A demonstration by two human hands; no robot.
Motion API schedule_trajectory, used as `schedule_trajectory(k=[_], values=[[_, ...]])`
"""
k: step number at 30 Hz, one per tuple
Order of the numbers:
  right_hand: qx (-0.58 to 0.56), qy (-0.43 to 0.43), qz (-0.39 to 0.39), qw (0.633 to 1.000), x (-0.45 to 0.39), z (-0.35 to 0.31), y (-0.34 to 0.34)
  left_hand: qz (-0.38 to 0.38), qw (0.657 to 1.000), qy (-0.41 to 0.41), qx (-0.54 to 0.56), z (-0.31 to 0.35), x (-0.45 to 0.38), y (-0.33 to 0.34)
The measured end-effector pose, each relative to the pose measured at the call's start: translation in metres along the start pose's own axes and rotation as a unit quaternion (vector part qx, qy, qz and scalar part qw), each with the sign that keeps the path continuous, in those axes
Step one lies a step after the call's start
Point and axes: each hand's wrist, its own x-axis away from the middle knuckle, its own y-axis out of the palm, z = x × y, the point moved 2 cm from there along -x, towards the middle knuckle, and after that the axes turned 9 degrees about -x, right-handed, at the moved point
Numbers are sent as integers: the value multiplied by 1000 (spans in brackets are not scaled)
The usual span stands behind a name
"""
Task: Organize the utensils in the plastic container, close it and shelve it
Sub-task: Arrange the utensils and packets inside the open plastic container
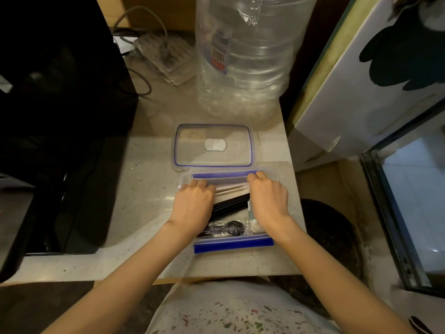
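Note:
A clear plastic container [233, 246] with blue clip flaps stands open on the counter in front of me. Inside lie black chopsticks [231, 205], pale paper-wrapped sticks [230, 189] and a black spoon in clear wrap [228, 229]. Its clear lid [213, 145] with a blue seal lies flat just behind it. My left hand [192, 205] presses down on the left ends of the sticks, fingers curled over them. My right hand [267, 198] rests on their right ends, fingertips at the far blue flap. Whether either hand grips a utensil is hidden by the fingers.
A big clear water jug [243, 56] stands behind the lid. A black appliance [60, 116] fills the left side. A power strip [166, 56] with cables lies at the back. The counter [144, 189] ends just right of the container, beside a white panel [361, 92] and a glass tank [409, 201].

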Motion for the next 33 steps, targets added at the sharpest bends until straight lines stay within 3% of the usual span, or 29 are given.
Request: schedule_trajectory(k=[10,17,33], values=[[-37,-71,1,997,0,9,8,-12,1000,9,-6,2,-6,2],[-22,-200,-42,979,-5,2,12,-28,999,24,-6,-2,-9,0],[43,-181,-60,981,-13,2,22,-11,998,41,-52,-3,-15,-5]])
